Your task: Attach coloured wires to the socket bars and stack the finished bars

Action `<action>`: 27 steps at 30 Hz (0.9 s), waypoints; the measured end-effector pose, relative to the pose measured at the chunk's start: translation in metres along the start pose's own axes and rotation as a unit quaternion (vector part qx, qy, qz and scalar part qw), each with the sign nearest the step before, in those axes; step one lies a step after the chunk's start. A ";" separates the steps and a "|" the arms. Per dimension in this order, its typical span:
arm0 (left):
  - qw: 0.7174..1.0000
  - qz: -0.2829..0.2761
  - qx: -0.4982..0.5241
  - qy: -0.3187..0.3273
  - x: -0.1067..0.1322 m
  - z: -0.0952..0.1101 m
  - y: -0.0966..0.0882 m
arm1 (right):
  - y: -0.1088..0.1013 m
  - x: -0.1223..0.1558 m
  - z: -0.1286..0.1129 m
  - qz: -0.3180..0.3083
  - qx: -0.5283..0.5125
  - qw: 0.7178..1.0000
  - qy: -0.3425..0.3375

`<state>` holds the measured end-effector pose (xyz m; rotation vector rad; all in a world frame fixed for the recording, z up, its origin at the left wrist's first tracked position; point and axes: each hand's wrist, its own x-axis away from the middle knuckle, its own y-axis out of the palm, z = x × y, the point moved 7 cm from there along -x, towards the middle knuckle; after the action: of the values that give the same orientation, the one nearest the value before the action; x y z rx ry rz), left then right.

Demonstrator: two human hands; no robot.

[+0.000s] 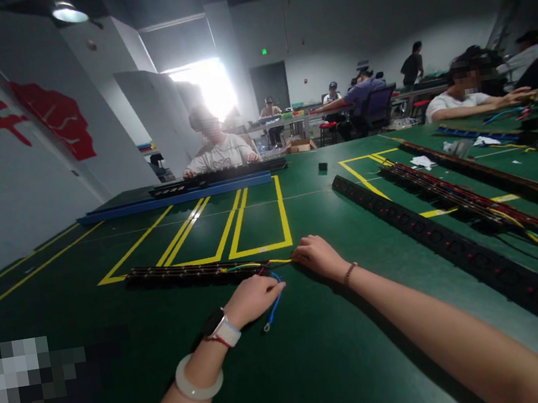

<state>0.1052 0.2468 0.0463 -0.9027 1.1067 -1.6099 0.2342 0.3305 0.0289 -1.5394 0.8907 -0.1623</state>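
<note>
A dark strip with wiring along its top (178, 273) lies crosswise on the green table in front of me. My right hand (318, 256) is closed on the far end of a yellow-green wire (279, 261), which stretches out from the strip's right end. Just below that end, my left hand (255, 296) is closed around a blue wire (277, 304). The blue wire hangs down past my fingertips and ends in a ring terminal (267, 327). A short red wire (263, 268) shows above my left knuckles. My fingers partly hide the strip's right end.
On the right lie a long black socket strip (436, 237) and a bundle of coloured wires (471, 201). Yellow tape lines (283, 213) mark the table. Blue and black rails (187, 195) lie at the far edge, before a seated person (220, 148). Another person (465, 95) works at right.
</note>
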 end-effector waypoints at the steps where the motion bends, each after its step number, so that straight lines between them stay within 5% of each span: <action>1: 0.999 0.020 0.027 -0.014 0.001 -0.004 -0.001 | 0.000 0.000 0.000 0.003 -0.001 1.000 0.000; 4: 0.980 0.092 0.140 -0.103 0.002 -0.025 -0.004 | 0.000 0.001 0.000 0.008 -0.006 1.000 0.002; 8: 0.919 0.135 0.316 -0.196 0.002 -0.051 0.003 | 0.000 0.002 0.000 0.004 -0.014 1.000 0.007; 21: 0.746 0.177 0.614 -0.187 0.006 -0.040 0.009 | 0.000 0.003 -0.003 0.012 -0.018 1.000 -0.017; 24: 0.737 0.212 0.621 -0.163 0.004 -0.041 0.008 | -0.001 0.003 -0.004 0.019 -0.020 0.999 -0.023; 27: 0.773 0.234 0.574 -0.134 0.001 -0.040 0.007 | 0.000 0.002 -0.003 0.010 -0.044 0.999 -0.021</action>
<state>0.0708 0.2550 0.0275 0.0106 -0.0108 -1.3084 0.2343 0.3271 0.0287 -1.6099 0.8902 -0.0770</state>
